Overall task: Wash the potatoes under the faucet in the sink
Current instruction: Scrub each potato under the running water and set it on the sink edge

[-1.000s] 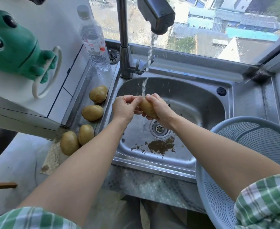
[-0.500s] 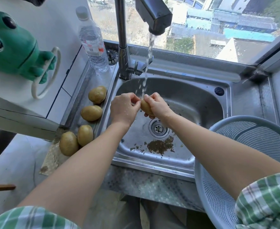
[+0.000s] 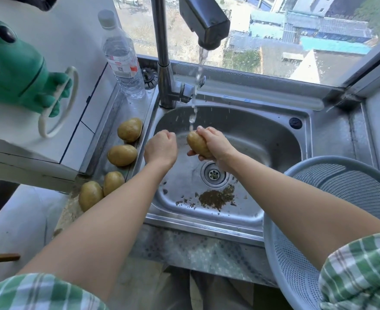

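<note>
Rinsing potato (image 3: 198, 144) over steel sink (image 3: 263, 139).

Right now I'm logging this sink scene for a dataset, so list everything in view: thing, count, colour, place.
potato in hand: 1, tan, under the water stream over the sink
potatoes on ledge: 4, tan, in a row left of the sink
faucet: 1, steel post with dark head, behind the sink, running
sink: 1, steel, centre, brown dirt near the drain
water bottle: 1, clear, grey cap, left of the faucet
frog holder: 1, green, with a white ring, on the left wall
colander: 1, grey-blue, right of the sink
window: 1, behind the sink, rooftops outside
left hand: 1, closed fist, beside the potato, not touching it
right hand: 1, gripping the potato
sleeves: 2, green-white plaid, bottom corners
</note>
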The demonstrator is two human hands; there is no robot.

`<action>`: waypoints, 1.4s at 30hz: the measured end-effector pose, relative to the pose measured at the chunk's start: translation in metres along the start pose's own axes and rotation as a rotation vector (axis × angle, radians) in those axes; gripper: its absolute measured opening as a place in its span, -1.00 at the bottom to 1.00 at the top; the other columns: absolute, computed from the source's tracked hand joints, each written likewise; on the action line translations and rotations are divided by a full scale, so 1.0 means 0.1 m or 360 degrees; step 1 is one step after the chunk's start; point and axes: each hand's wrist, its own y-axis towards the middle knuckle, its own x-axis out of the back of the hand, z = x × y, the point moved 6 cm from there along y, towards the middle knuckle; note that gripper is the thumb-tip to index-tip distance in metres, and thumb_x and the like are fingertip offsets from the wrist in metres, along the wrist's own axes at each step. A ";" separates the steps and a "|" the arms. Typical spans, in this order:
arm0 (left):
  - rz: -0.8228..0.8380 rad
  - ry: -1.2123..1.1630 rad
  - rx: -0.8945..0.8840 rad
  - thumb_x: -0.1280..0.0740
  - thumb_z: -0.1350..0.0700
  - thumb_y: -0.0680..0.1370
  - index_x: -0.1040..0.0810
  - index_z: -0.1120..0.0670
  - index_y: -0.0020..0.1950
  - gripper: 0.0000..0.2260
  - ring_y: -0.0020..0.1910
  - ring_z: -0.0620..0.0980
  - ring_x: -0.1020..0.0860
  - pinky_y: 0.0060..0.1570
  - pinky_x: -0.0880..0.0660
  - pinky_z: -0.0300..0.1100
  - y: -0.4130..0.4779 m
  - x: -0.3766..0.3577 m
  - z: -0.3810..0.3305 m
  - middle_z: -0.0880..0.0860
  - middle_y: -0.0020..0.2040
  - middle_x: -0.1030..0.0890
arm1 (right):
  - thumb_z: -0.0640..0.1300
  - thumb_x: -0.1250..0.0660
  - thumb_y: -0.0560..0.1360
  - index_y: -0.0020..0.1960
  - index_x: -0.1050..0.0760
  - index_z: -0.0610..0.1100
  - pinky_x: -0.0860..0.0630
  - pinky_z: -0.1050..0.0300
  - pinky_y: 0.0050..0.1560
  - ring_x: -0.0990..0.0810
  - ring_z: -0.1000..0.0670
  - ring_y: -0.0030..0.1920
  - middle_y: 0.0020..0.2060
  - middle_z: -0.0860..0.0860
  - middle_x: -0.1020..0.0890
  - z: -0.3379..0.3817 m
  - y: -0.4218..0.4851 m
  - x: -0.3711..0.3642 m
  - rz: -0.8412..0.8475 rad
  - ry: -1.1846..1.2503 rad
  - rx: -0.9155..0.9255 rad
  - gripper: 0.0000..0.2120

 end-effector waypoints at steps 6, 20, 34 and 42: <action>0.0302 -0.0497 -0.0095 -0.19 -0.26 0.56 -0.57 0.00 0.12 -0.62 0.00 0.14 -0.60 -0.01 -0.58 0.06 -0.04 -0.16 -0.09 0.08 0.03 -0.63 | -0.05 -0.17 0.62 0.15 -0.48 -0.20 -0.48 0.16 -0.39 -0.61 -0.09 -0.19 -0.12 -0.15 -0.61 0.00 0.04 -0.05 -0.0016 0.0039 -0.0028 -0.75; 0.0226 -0.1116 0.0377 -0.24 0.01 0.60 -0.60 0.03 -0.06 -0.82 -0.10 0.06 -0.58 -0.08 -0.57 -0.02 -0.07 -0.21 -0.01 0.12 -0.02 -0.62 | -0.11 -0.21 0.59 0.03 -0.38 -0.18 -0.40 0.16 -0.33 -0.47 -0.01 -0.18 -0.13 -0.08 -0.48 0.02 0.03 -0.07 -0.0135 -0.0104 0.0101 -0.87; 0.0237 -0.1022 0.0438 -0.38 0.04 0.50 -0.46 0.10 0.08 -0.77 0.01 0.09 -0.57 0.03 -0.52 0.01 -0.18 -0.17 0.10 0.11 0.07 -0.60 | -0.16 -0.09 0.64 0.24 -0.51 -0.21 -0.63 0.02 0.07 -0.59 -0.07 0.11 0.11 -0.16 -0.59 -0.04 -0.03 -0.27 0.0152 -0.0076 -0.0090 -0.71; -0.0324 0.0077 0.0200 -0.45 -0.09 0.41 -0.45 0.10 0.19 -0.55 0.10 0.20 -0.53 0.06 -0.45 -0.03 -0.27 0.70 0.43 0.17 0.15 -0.51 | -0.18 -0.12 0.62 0.29 -0.44 -0.27 -0.56 -0.03 0.07 -0.54 -0.10 -0.06 -0.06 -0.17 -0.54 -0.15 -0.05 -0.61 0.0214 -0.0567 -0.0267 -0.70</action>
